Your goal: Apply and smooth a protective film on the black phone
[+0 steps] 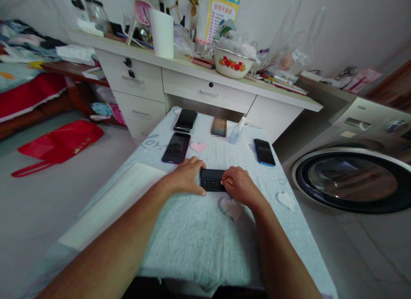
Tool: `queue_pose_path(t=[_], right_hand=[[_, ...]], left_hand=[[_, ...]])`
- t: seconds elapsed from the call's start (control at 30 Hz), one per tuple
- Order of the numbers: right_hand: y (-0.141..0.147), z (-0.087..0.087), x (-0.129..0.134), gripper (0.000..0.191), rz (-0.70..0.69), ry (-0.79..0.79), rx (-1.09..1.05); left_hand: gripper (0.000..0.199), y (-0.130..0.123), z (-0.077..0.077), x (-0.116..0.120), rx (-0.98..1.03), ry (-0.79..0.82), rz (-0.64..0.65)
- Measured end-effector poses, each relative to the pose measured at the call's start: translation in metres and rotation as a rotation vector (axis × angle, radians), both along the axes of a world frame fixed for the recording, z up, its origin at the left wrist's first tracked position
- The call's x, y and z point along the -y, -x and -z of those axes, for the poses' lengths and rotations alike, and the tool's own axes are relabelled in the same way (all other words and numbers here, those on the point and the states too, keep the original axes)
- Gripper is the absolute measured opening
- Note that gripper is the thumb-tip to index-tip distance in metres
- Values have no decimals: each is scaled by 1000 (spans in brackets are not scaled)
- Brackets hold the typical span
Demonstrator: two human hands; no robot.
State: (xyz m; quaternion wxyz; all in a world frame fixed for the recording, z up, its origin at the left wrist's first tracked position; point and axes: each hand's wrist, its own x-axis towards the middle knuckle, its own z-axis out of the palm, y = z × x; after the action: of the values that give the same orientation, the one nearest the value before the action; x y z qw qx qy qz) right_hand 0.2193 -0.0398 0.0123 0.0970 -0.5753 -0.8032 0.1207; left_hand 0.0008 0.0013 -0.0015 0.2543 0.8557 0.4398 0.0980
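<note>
A dark smartphone (212, 180) lies back up on the cloth-covered table, its camera block toward the left end. My left hand (188, 175) steadies that end, fingers along the far edge and thumb at the near edge. Over the right end of the phone, my right hand (239, 184) is closed with its fingertips pressed together against the back. Whatever those fingers pinch, if anything, is too small and covered to make out.
Around lie a purple-edged phone (176, 148), stacked dark phones (185, 120), a blue-edged phone (264, 152), a clear spray bottle (236, 131) and a blurred-out item (218, 127). White paper-like sheet (115, 204) covers the table's left side. A washing machine (362, 123) stands right.
</note>
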Motion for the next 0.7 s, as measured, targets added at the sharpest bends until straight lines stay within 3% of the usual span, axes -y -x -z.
queue_pose_path(t=[0.27,0.7], right_hand=[[3,0,2,9,-44,-33,-133],[0,-5,0,14,107,-134,-305]], left_hand=[[60,-2,-2,1,3,-13,-3],[53,-2,-2,2,89,-47,-3]])
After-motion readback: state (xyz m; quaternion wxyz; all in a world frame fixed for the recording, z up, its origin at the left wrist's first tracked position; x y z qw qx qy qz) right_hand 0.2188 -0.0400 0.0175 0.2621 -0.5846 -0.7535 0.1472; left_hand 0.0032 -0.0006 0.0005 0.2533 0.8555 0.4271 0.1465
